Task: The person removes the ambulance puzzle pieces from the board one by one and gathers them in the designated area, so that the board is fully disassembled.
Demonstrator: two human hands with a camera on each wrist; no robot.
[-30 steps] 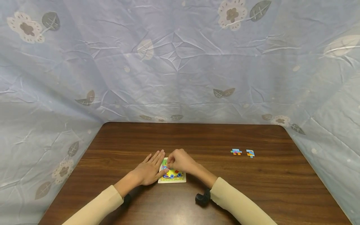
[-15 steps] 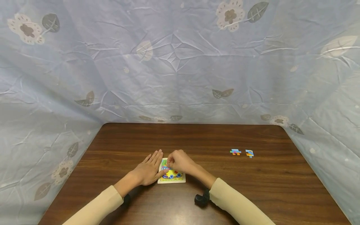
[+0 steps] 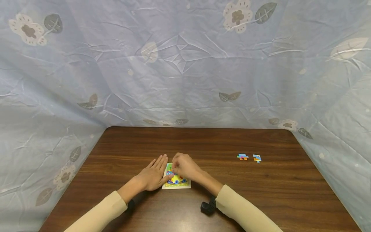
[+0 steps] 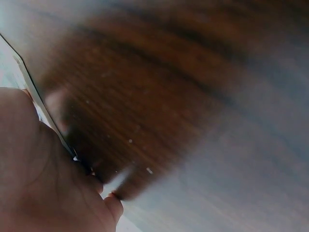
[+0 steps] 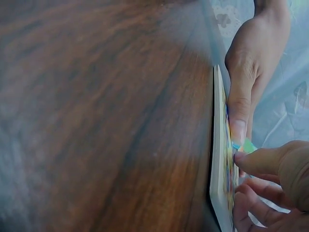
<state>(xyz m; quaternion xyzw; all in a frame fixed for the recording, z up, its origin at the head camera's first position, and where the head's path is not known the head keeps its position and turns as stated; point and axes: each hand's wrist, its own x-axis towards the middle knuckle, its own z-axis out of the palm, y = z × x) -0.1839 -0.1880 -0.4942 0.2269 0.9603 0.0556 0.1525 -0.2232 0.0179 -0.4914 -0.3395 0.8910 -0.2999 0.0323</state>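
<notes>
A small puzzle board (image 3: 177, 186) with a pale frame and a colourful car picture lies on the table. My left hand (image 3: 152, 176) rests along its left side, fingers straight and pointing away, with the thumb reaching over the picture. Over the board's upper part, my right hand (image 3: 186, 167) has its fingers bent down onto it. In the right wrist view, a puzzle piece (image 5: 248, 146) with a green and blue face stands tilted up between the right thumb and fingers, close to the left thumb. Most of that piece and the board's upper right are hidden by the right hand.
Two loose puzzle pieces, a blue and orange one (image 3: 242, 156) and another with an orange edge (image 3: 257, 158), lie on the brown wooden table (image 3: 226, 145) to the right. A floral cloth (image 3: 185, 80) hangs behind and at both sides.
My right hand has turned slightly over the board, its knuckles shifting a little up and left. The left hand holds its place beside the board.
</notes>
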